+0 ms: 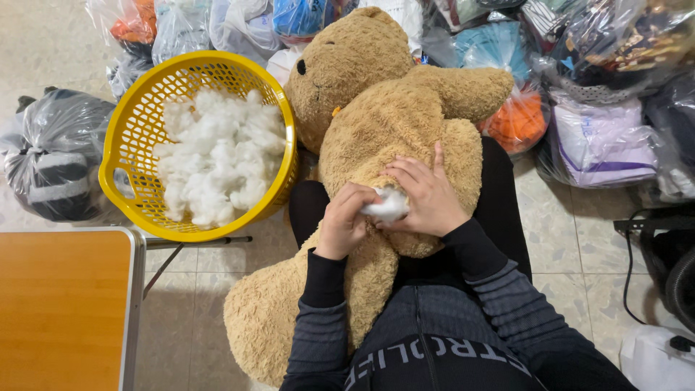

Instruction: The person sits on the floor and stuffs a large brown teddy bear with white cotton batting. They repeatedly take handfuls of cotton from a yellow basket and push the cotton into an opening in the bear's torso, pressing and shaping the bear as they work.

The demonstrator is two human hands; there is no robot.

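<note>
A large tan teddy bear (391, 108) lies across my lap, head toward the far side. A tuft of white stuffing (387, 205) shows at the bear's back, between my two hands. My left hand (343, 221) is closed on the stuffing from the left. My right hand (426, 194) rests on the bear's back and pinches the fabric and stuffing from the right. A yellow plastic basket (137, 123) holding a pile of white stuffing (217, 163) stands tilted to the left of the bear.
A wooden-topped table (61, 308) with a metal edge sits at the lower left. Many plastic bags of fabric (601, 137) are heaped along the far side and right; a dark bag (54, 156) lies at left. A black cable (630, 261) trails on the tiled floor.
</note>
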